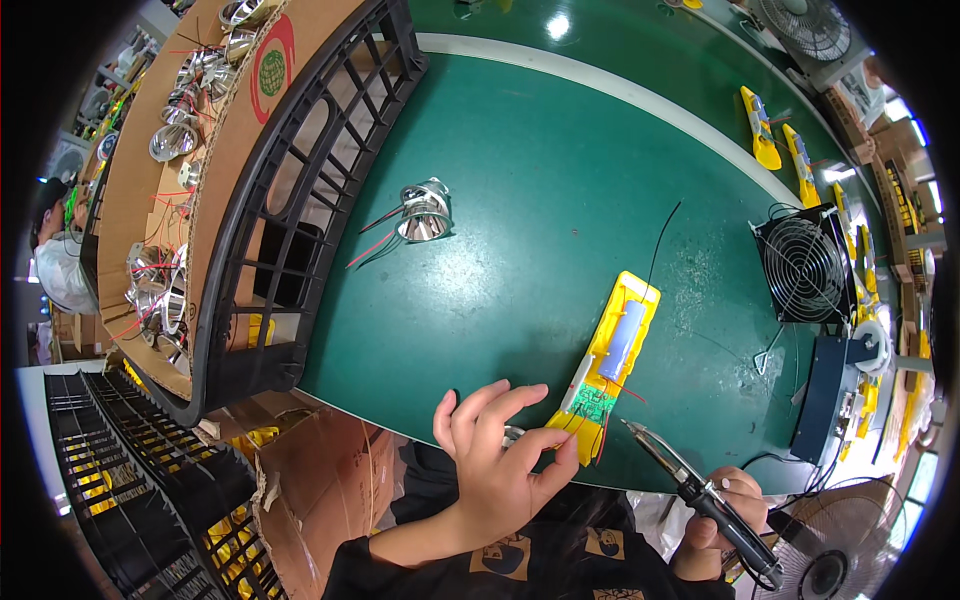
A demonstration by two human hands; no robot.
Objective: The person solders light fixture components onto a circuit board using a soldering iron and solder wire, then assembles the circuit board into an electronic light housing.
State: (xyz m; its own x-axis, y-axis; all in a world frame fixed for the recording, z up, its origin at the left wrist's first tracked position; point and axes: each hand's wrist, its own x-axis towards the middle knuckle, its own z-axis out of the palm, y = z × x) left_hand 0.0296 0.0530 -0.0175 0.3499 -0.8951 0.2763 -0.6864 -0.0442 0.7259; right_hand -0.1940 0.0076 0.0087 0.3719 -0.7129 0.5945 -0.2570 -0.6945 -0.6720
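A yellow plastic casing (620, 300) lies at a slant near the table's front edge. Inside it sit a blue-violet cylindrical battery (623, 340) and a small green circuit board (592, 402), with red and black wires around them. Over the casing's near end, my left hand (497, 460) has thumb and index finger pinched on what looks like a thin wire from the board; its other fingers are spread. A bit of shiny metal shows partly behind that hand. My right hand (725, 510) grips a soldering iron (722, 513), its tip just right of the board, apart from it.
A silver reflector cup (424, 215) with wires lies on the green table (520, 150). To the left, a black crate (275, 220) stands beside a cardboard box of reflectors (175, 140). A black fan (803, 262) and dark blue box (828, 400) stand right; yellow casings (762, 130) lie beyond.
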